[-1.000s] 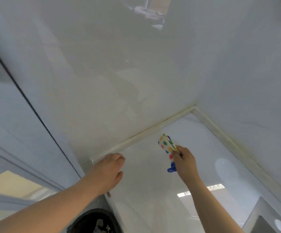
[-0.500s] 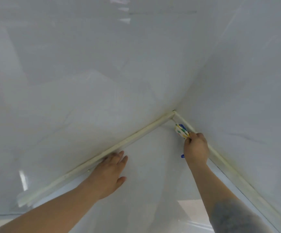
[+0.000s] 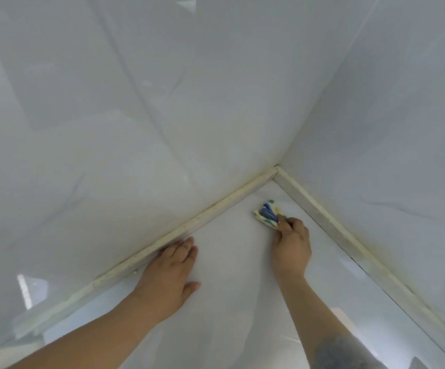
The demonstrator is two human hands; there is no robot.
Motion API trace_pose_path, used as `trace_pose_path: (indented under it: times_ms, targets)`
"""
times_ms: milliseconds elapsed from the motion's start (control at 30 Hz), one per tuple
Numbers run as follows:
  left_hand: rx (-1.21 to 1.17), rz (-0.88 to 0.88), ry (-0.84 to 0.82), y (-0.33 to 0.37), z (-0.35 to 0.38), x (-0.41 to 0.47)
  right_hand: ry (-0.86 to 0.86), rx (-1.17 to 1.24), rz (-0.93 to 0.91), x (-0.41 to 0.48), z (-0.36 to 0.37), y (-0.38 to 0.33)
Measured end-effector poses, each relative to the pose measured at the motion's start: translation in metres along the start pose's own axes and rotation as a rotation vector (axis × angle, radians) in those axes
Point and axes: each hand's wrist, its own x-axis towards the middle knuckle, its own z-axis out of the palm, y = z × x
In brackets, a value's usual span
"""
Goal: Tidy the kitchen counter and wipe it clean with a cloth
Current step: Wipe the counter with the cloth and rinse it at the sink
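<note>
White glossy counter [image 3: 229,302] runs into corner between two walls; spotted cloth [image 3: 267,214] bunched small on it, near corner trim [image 3: 309,201]; right hand [image 3: 291,242] pinches cloth's near edge, fingers curled; left hand [image 3: 169,272] flat on counter, fingers straight, holding nothing; cloth looks soft, light, likely to slide easily; press from above rather than pinch edge.

Cloth [image 3: 266,213] partly hidden beneath the right hand [image 3: 291,246], its pattern blurred; left forearm [image 3: 83,334] and right forearm [image 3: 322,320] cut by the lower edge.
</note>
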Motion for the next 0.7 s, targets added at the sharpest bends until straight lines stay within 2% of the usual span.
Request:
trace_pose_path:
  times_ms: [167,267,467,700]
  targets:
    - [-0.079,0.008,-0.025,0.0,-0.015,-0.01,-0.026,-0.008,-0.045,-0.051,0.002,-0.031]
    - [-0.178,0.033,0.026,-0.007,-0.014,-0.042,-0.035,0.004,-0.068,-0.083,0.001,-0.051]
    - [-0.154,0.104,0.102,-0.042,-0.003,-0.133,-0.049,0.042,-0.097,-0.136,0.005,-0.099]
    - [-0.139,0.025,0.081,-0.087,-0.013,-0.19,-0.087,-0.038,-0.161,-0.165,0.013,-0.145]
